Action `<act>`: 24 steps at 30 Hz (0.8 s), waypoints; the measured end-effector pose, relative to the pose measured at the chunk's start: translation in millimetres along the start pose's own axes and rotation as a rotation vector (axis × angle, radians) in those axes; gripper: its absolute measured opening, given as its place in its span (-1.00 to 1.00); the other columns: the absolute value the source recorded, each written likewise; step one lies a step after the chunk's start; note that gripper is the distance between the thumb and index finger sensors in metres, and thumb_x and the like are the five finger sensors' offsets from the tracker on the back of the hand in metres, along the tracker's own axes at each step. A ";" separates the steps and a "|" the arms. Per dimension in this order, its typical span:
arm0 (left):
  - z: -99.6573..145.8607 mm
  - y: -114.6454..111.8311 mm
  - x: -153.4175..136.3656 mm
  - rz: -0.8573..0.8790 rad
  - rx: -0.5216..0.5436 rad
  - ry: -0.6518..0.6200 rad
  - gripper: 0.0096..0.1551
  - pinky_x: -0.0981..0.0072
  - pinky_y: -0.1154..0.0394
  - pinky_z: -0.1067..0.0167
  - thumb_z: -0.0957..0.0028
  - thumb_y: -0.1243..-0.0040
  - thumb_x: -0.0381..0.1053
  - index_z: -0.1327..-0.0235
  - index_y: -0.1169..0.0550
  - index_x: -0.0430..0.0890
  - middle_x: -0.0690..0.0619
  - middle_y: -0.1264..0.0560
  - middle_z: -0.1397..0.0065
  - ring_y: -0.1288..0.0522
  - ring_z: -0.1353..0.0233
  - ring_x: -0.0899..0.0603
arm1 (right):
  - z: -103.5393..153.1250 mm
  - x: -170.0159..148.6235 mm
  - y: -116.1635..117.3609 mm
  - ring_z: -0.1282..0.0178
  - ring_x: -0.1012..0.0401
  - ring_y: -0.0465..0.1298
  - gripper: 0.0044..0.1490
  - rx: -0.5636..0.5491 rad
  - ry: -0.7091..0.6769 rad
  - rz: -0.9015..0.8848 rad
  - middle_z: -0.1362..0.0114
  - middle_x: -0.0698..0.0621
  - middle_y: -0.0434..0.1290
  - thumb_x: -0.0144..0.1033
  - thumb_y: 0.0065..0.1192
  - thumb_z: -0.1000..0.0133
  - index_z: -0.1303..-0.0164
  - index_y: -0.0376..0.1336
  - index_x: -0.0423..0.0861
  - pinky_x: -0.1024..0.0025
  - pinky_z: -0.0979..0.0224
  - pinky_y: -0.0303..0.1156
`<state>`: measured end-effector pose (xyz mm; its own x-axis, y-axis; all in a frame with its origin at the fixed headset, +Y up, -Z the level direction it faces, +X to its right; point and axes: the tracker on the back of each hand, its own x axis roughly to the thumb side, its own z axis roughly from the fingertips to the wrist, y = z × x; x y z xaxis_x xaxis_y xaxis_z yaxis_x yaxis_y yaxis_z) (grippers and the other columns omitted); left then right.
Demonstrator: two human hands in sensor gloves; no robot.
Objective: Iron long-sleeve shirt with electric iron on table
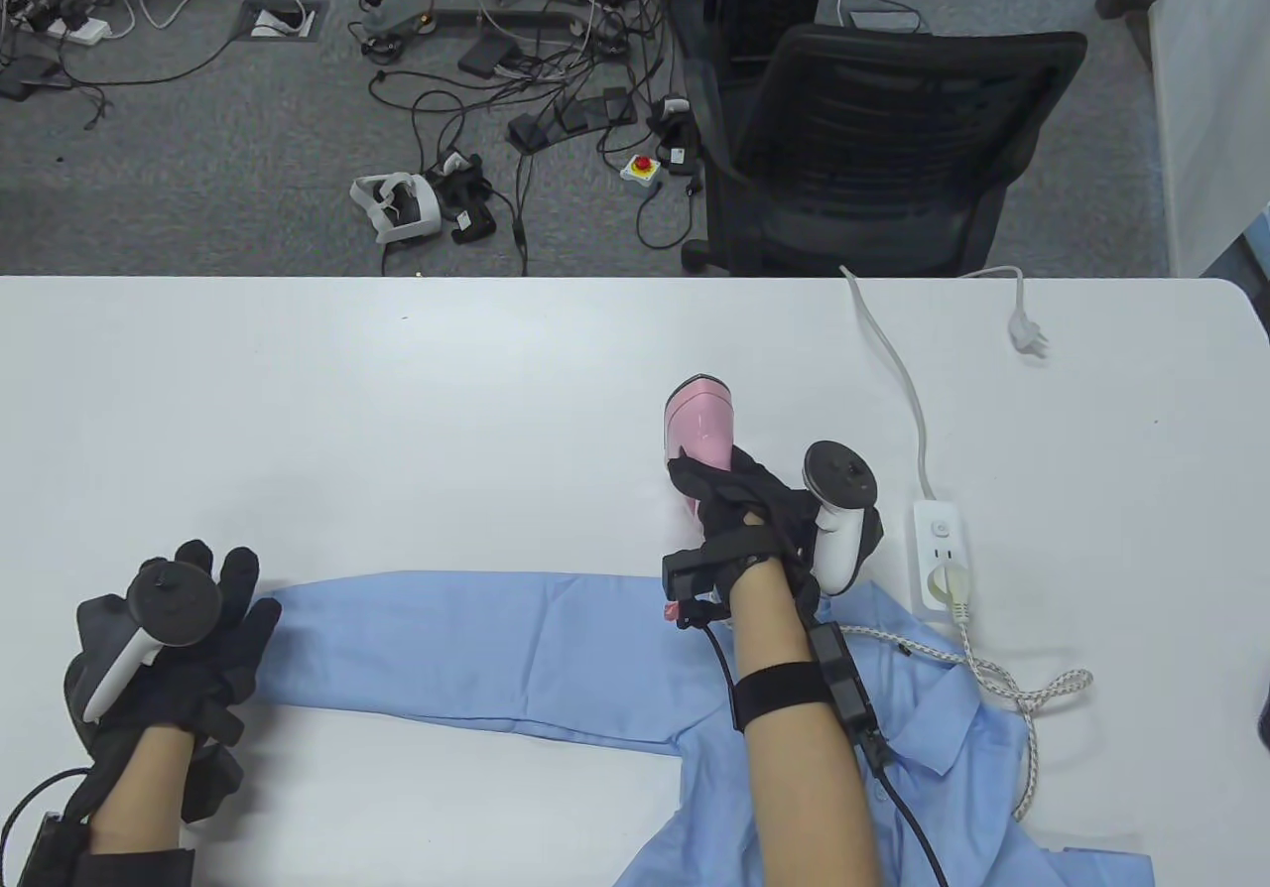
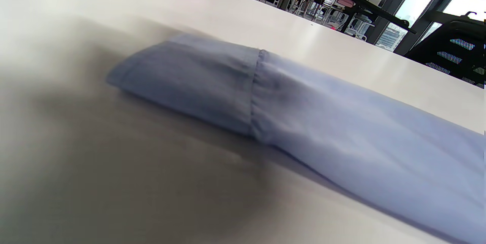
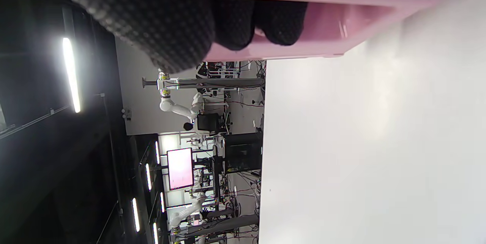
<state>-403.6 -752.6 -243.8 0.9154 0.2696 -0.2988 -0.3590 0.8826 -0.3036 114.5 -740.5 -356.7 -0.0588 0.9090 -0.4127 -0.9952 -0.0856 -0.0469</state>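
Gloved left hand lies flat, fingers spread, pressing the cuff end of the light-blue long-sleeve cotton shirt. Its sleeve runs lengthwise rightward along the white counter. Right hand grips the pink electric iron, just beyond the sleeve's shoulder end; judged nearer for ironing.

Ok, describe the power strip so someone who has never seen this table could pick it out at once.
Start at the white table and go to its right side, just right of the right hand gripping the pink iron. The white power strip lies there beside the blue shirt. It alone has sockets, with one plug in it, trailing a braided cord.
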 end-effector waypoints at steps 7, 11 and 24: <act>1.0 -0.8 1.2 0.007 -0.014 -0.003 -0.23 -0.33 0.53 -0.33 -0.18 0.20 0.35 -0.59 0.07 0.20 0.02 0.39 -0.71 0.50 -0.60 -0.21 | -9.6 -13.3 2.1 -0.54 -0.16 0.09 -0.49 -0.063 -0.008 0.078 -0.23 0.12 0.35 -0.01 0.37 0.12 0.02 0.29 0.08 -0.22 -0.41 -0.03; 0.2 -3.0 3.3 -0.005 -0.025 -0.004 -0.23 -0.33 0.53 -0.33 -0.18 0.20 0.35 -0.60 0.07 0.19 0.02 0.39 -0.71 0.51 -0.60 -0.21 | -9.9 -13.5 -1.1 -0.53 -0.18 0.09 -0.48 -0.070 0.040 0.106 -0.28 0.07 0.30 -0.02 0.32 0.12 0.01 0.26 0.05 -0.19 -0.43 0.02; 1.2 -5.3 5.1 -0.026 -0.022 -0.005 -0.20 -0.33 0.52 -0.34 -0.17 0.20 0.37 -0.59 0.09 0.17 0.02 0.39 -0.71 0.50 -0.60 -0.21 | 3.0 -13.2 -1.0 -0.52 -0.21 0.10 -0.21 -0.094 0.183 0.360 -0.49 -0.03 0.04 0.19 0.17 0.07 -0.26 0.05 0.05 -0.14 -0.42 0.15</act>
<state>-396.8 -755.4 -242.6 0.9253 0.2491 -0.2858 -0.3392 0.8807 -0.3306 116.0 -751.2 -348.6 -0.3786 0.7275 -0.5723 -0.9016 -0.4297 0.0502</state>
